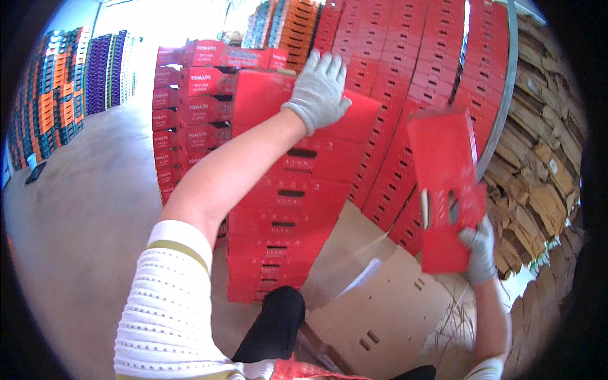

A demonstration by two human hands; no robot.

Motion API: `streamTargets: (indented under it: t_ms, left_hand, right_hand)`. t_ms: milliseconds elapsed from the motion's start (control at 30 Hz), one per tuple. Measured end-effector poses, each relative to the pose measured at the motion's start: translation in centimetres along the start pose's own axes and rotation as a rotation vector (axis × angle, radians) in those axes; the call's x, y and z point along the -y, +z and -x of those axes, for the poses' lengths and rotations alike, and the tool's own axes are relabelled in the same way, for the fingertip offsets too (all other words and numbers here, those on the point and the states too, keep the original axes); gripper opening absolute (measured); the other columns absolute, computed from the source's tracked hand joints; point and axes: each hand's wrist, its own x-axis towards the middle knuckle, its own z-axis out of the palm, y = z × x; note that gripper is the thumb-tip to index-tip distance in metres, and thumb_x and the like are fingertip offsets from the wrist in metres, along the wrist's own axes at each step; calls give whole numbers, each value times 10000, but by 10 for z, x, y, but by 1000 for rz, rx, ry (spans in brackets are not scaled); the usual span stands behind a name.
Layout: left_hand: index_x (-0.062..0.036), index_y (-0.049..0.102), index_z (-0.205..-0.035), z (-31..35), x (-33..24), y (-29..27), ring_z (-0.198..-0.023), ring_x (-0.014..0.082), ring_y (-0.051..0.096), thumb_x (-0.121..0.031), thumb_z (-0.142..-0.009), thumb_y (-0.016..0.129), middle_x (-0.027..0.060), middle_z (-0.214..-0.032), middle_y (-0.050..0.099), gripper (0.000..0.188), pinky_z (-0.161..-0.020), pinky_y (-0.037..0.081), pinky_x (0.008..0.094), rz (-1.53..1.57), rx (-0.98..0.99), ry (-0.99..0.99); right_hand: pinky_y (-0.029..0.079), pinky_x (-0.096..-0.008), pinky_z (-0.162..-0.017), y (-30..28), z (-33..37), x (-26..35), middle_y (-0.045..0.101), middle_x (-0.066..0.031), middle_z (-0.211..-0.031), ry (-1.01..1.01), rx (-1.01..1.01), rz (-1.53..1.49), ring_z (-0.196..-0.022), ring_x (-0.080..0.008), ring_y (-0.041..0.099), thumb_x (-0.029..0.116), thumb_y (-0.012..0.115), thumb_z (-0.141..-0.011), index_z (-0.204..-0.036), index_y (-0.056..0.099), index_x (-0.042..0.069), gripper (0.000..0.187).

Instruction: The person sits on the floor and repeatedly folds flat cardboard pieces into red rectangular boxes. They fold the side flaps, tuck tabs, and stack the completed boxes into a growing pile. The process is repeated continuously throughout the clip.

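Observation:
My left hand [320, 92], in a pale grey work glove, reaches forward over a stack of red cardboard cartons [266, 209]. Its fingers are stretched out flat on or just above the top carton's red surface [259, 95]; I cannot tell whether it presses down. Off to the right, my right hand [480, 250], gloved the same way, is closed round the lower end of a partly folded red cardboard carton [443, 149]. That carton is held up apart from the stack, with cut-out openings in its lower part.
Formed red cartons [202, 88] are piled behind the stack at left. A tall wall of red cartons [405, 63] stands beyond. Bundled brown cardboard [532, 171] lines the right. A brown cardboard sheet [373, 304] lies below. Colourful crates [54, 95] stand far left across the floor.

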Motion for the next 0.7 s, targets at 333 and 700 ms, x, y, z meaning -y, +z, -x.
streamTargets:
  t_ms: [333,700]
  left_hand:
    - [-82,619,-1004,4,24,28,-855,266,628,-319,-848,627,79,-951,627,284,-771,476,409,521,-401,297]
    - [-99,657,-964,5,27,14,-738,254,649,-273,-804,697,68,-835,659,240,-605,508,378,690,-481,316]
  right_hand:
    - [529,-298,-739,129,-269,154,662,-55,-961,-527,464,611,-834,-154,646,178,605,-923,-1212,519,59,324]
    - [534,-410,-576,205,-368,88,622,-102,-794,-1502,91,1652,-702,-308,657,71,520,-903,-1310,432,231,447]
